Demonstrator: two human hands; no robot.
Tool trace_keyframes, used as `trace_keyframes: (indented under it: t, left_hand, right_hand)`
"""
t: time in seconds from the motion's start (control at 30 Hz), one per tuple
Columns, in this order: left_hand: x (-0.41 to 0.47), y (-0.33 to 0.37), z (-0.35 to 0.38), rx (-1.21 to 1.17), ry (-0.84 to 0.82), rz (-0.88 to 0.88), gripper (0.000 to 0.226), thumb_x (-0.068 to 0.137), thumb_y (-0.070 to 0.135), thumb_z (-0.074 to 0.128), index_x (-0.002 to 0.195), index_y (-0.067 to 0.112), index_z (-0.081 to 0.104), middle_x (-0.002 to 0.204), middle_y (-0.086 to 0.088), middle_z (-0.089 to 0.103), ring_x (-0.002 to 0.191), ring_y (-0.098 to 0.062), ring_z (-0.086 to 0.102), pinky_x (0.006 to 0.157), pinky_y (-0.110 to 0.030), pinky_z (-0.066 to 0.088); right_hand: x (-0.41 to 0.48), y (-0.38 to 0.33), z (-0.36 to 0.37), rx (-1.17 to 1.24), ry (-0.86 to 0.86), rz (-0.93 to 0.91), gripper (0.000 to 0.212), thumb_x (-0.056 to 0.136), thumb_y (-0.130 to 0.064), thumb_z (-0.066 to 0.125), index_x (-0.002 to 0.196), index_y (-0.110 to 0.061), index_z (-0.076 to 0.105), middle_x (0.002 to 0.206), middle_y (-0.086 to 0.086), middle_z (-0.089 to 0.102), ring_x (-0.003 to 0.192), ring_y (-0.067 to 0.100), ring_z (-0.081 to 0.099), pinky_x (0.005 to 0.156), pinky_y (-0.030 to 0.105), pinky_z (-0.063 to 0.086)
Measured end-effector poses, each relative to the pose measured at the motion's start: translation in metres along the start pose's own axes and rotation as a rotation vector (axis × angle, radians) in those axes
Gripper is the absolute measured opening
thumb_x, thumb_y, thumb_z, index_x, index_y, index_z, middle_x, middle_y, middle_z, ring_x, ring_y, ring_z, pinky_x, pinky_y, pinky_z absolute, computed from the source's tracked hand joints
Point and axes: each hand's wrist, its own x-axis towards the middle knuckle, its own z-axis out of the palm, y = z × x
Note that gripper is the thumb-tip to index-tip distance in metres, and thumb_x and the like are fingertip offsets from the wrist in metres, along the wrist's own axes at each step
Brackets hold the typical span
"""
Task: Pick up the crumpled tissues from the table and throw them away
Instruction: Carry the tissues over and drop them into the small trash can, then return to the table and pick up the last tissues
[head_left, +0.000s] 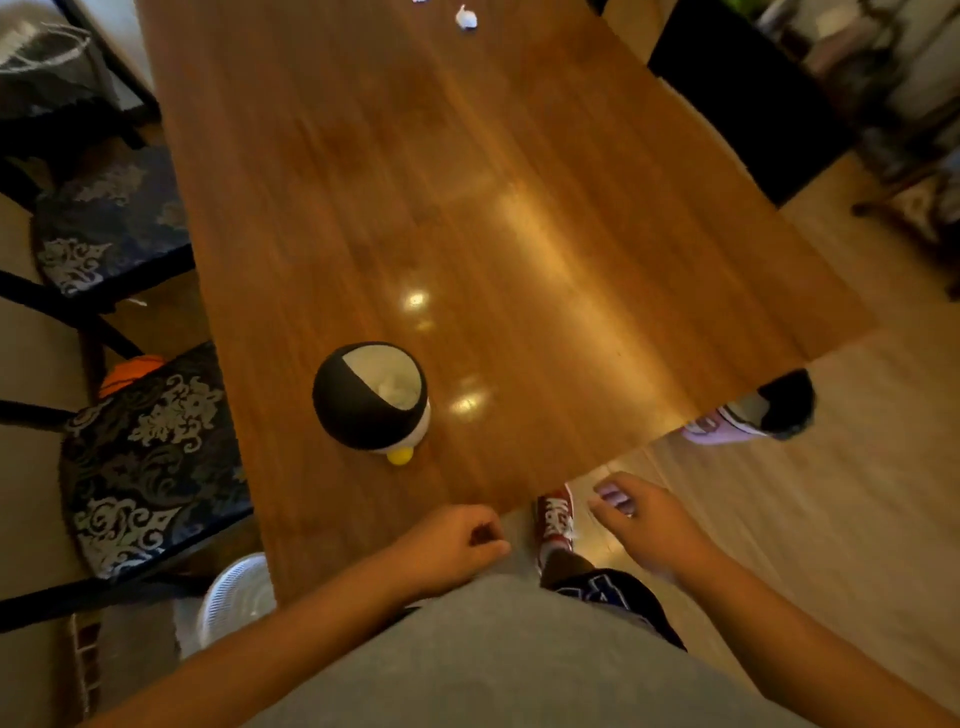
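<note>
Head view: your left hand (457, 545) sits at the near edge of the wooden table (519, 208), fingers curled loosely inward toward the palm; nothing shows inside the curl, and you cannot tell from this angle whether it holds anything. Your right hand (644, 525) hangs off the table's near corner, above the floor, with fingers partly bent and slightly spread; no object shows in it. One crumpled tissue (466, 18) lies at the far end of the table, well apart from both hands. A second white scrap (420, 1) is cut off by the top edge of the frame just to its left; it is too small to identify with certainty. A small round bin (371, 397), black on the outside with a pale lining, stands on the table near your left hand, and crumpled white material rests inside it. A yellow piece (400, 455) projects at the bin's near base. Patterned chairs (150, 462) stand along the table's left side. A red shoe (556, 517) shows on the floor between your hands.
</note>
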Motion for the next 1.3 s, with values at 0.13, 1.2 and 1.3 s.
trace_keyframes:
  t: [0.13,1.2,1.3]
  left_hand:
    - [0.005,-0.029,0.036,0.151,-0.210,-0.104,0.017,0.086,0.043,0.061,0.078,0.029,0.063,0.087,0.002,0.070,0.082,-0.012,0.066,0.070,-0.028,0.049]
    - [0.123,0.190,0.284,0.333,-0.223,-0.237,0.020,0.094,0.024,0.053,0.086,0.009,0.063,0.079,-0.007,0.062,0.069,-0.016,0.055,0.062,-0.026,0.042]
    - [0.142,0.195,0.279,0.330,-0.230,-0.308,0.020,0.096,0.025,0.052,0.092,0.008,0.061,0.080,-0.006,0.060,0.069,-0.014,0.053,0.058,-0.023,0.042]
  right_hand:
    - [-0.054,0.044,0.025,0.017,-0.011,0.200,0.025,0.092,-0.042,0.057,0.106,-0.023,0.066,0.101,-0.001,0.068,0.092,0.016,0.063,0.078,0.028,0.048]
    - [-0.298,0.441,-0.016,0.657,0.181,0.845,0.026,0.093,-0.032,0.059,0.083,-0.008,0.063,0.085,0.017,0.068,0.071,0.027,0.061,0.063,0.032,0.043]
    - [-0.275,0.452,-0.058,0.672,0.218,0.808,0.025,0.093,-0.031,0.059,0.084,-0.008,0.063,0.081,0.013,0.067,0.071,0.027,0.064,0.064,0.035,0.046]
